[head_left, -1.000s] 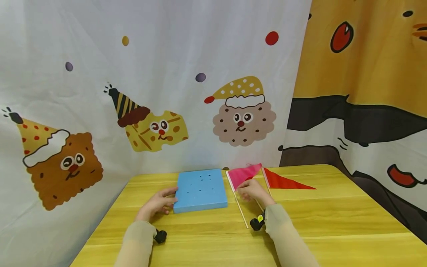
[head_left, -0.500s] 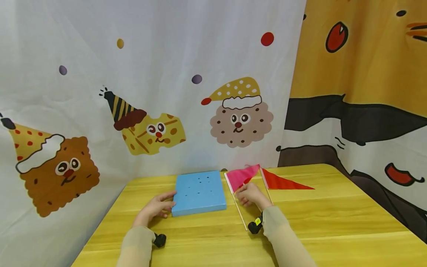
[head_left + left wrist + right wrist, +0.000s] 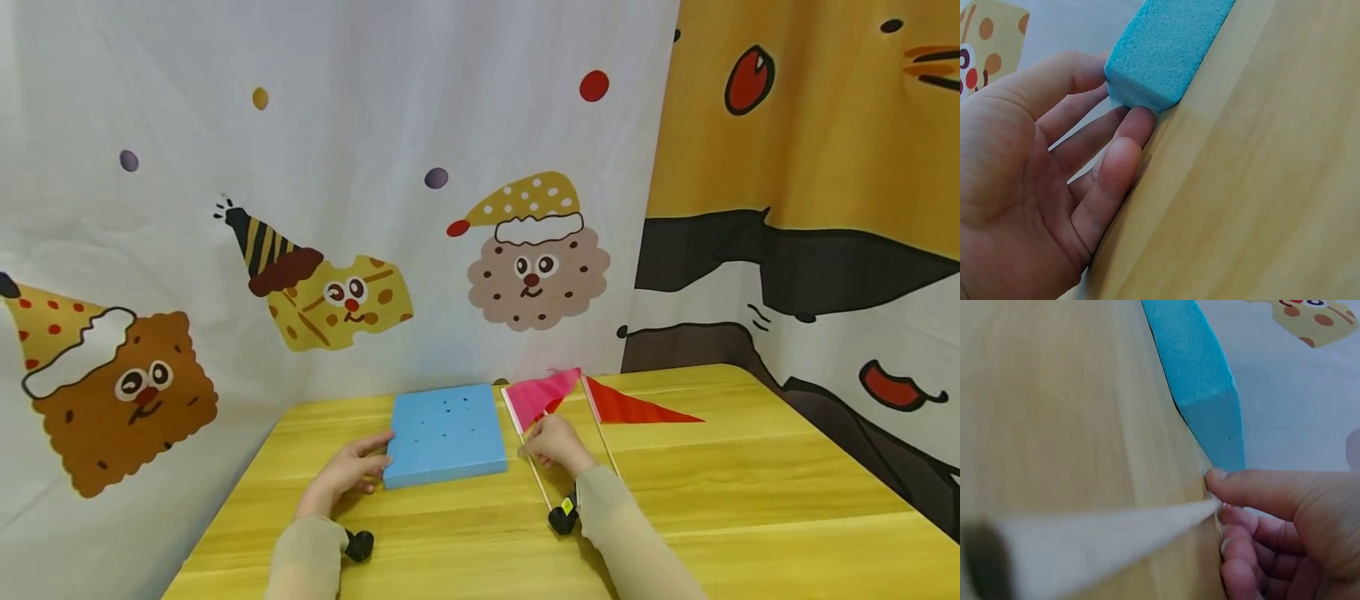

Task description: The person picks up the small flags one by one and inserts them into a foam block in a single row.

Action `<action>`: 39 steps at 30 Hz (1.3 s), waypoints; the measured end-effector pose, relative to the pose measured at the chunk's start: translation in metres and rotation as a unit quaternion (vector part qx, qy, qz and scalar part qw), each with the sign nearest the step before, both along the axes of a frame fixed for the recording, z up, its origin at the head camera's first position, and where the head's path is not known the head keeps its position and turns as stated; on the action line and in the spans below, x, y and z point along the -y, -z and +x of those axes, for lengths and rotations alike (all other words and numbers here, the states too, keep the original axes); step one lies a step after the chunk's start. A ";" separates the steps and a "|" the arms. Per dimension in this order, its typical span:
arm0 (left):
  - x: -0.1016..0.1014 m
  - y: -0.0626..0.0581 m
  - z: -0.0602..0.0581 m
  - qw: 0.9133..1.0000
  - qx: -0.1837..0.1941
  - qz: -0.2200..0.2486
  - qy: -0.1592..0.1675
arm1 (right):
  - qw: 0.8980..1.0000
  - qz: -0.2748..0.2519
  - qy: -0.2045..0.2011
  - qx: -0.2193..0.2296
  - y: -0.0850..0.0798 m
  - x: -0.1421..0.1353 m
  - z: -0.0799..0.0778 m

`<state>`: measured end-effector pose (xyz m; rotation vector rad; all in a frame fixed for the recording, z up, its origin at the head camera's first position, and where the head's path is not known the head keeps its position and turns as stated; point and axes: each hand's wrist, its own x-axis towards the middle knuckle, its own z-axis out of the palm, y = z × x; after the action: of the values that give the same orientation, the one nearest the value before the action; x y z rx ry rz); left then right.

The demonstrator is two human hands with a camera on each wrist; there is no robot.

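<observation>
My left hand [image 3: 347,471] touches the near left corner of a flat blue foam block [image 3: 442,446] with small holes in its top. In the left wrist view the fingers are nearly straight, with fingertips at the block's edge. My right hand [image 3: 557,443] pinches the thin wooden stick of a pink triangular flag [image 3: 536,397] right of the block. The right wrist view shows the stick [image 3: 1116,540] running from thumb and fingertips towards the camera. A red pennant [image 3: 637,406] on its own stick lies farther right. A scrap of red cloth [image 3: 553,407] shows beneath the pink flag; the hand covers the rest.
The wooden table [image 3: 450,542] carries the block and flags near its back edge. A white curtain [image 3: 360,125] with party-hat cartoons hangs close behind, and a printed orange and black cloth [image 3: 795,167] stands at right.
My right hand has moved slightly left and down from the pink cloth onto its stick. The left hand stays at the foam block. The head view has shifted a little.
</observation>
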<state>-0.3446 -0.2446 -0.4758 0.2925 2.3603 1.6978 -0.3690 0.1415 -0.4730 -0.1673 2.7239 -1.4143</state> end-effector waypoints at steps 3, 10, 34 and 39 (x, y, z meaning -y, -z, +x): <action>0.000 0.005 0.002 1.000 0.002 0.001 -0.001 | 1.000 0.028 -0.002 -0.013 0.002 0.004 0.003; 0.000 0.009 0.003 1.000 0.005 -0.004 -0.010 | 0.999 0.039 0.009 -0.034 0.003 0.008 0.010; 0.001 -0.002 -0.003 1.000 0.004 -0.002 -0.013 | 0.971 -0.198 -0.036 0.128 -0.003 -0.025 -0.011; 0.001 -0.001 -0.004 1.000 0.008 -0.002 -0.010 | 0.969 -0.202 -0.046 0.136 -0.005 -0.029 -0.013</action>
<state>-0.3485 -0.2454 -0.4745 0.2538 2.3626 1.6970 -0.3820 0.1703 -0.4679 -0.1067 2.1611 -1.7986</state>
